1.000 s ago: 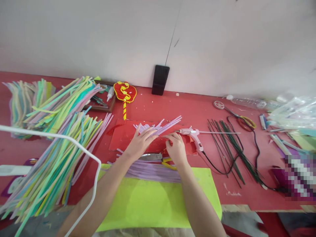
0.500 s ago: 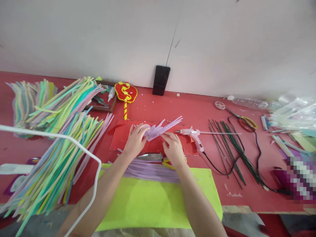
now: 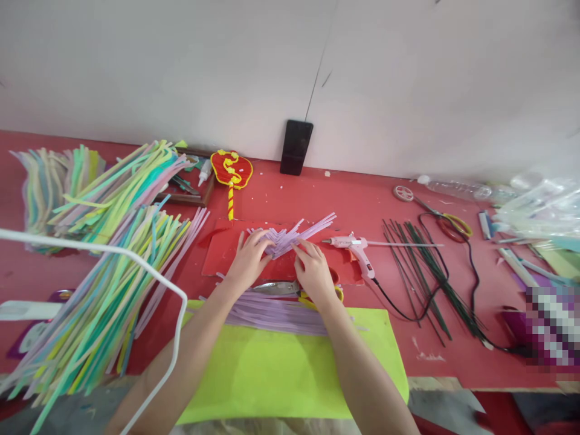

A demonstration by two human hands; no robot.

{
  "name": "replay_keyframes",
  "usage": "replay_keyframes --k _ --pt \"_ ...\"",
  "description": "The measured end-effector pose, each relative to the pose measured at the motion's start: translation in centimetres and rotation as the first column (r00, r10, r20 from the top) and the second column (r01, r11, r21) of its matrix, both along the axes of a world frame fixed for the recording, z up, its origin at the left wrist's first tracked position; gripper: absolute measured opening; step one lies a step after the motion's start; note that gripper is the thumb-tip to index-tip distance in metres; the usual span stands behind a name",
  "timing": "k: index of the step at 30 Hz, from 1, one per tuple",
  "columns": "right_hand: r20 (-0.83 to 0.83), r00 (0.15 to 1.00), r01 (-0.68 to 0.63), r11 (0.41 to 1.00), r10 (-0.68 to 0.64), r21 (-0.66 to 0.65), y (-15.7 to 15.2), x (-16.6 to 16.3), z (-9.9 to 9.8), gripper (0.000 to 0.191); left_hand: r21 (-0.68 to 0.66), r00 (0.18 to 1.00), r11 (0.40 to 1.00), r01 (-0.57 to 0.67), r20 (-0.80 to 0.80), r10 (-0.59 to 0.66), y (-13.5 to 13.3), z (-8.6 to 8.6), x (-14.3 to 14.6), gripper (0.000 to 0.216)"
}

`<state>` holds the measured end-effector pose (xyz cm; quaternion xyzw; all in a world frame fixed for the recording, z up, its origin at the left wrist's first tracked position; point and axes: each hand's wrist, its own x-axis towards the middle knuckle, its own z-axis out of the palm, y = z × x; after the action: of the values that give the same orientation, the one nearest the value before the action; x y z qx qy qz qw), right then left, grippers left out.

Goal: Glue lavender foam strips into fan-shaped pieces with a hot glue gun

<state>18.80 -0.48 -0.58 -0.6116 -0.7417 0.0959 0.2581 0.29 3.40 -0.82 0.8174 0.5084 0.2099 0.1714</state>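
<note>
Lilac pipe cleaners (image 3: 281,240), bent into nested V shapes, lie together over a red board (image 3: 217,257). My left hand (image 3: 248,261) holds their left side, thumb and fingers pinched on the stems. At the right side, my right hand (image 3: 312,269) pinches the lilac stems with its fingertips. Under my right wrist, scissors (image 3: 276,289) with yellow and red handles are partly hidden. More loose lilac pipe cleaners (image 3: 276,314) lie just in front of me, at the edge of a lime-green cloth (image 3: 272,374).
A pink glue gun (image 3: 357,246) with a black cord lies right of the board, beside dark green stems (image 3: 426,272). Bundles of coloured pipe cleaners (image 3: 113,290) cover the left side. A white cable (image 3: 179,326) crosses at lower left. A phone (image 3: 296,147) leans on the wall.
My right hand has shifted slightly left and up against the lilac pipe cleaners, uncovering more of the scissor handles. My left hand has hardly moved.
</note>
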Motion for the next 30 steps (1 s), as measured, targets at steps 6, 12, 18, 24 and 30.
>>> replay_keyframes --k 6,12,18,24,30 --pt "0.033 0.999 -0.039 0.999 0.04 -0.027 -0.2 -0.5 -0.1 0.046 0.014 1.0 1.0 0.018 -0.002 -0.018 -0.1 0.5 0.1 0.018" --pt "0.033 0.995 -0.089 0.995 0.09 -0.037 -0.1 -0.6 -0.1 0.047 -0.013 1.0 1.0 0.012 0.009 -0.011 -0.1 0.4 0.0 0.016" --pt "0.012 0.995 -0.095 0.995 0.095 -0.03 0.0 -0.6 -0.3 0.048 0.008 1.0 1.0 0.018 -0.002 -0.018 -0.4 0.5 0.2 0.019" --pt "-0.014 0.996 -0.086 0.996 0.086 -0.027 -0.1 -0.6 -0.4 0.05 0.091 0.949 0.982 -0.168 0.283 0.136 0.2 0.4 0.0 0.027" --pt "-0.032 0.996 -0.083 0.996 0.082 -0.024 -0.1 -0.7 -0.2 0.051 0.109 0.91 0.935 -0.336 0.292 0.293 0.8 0.5 -0.8 0.032"
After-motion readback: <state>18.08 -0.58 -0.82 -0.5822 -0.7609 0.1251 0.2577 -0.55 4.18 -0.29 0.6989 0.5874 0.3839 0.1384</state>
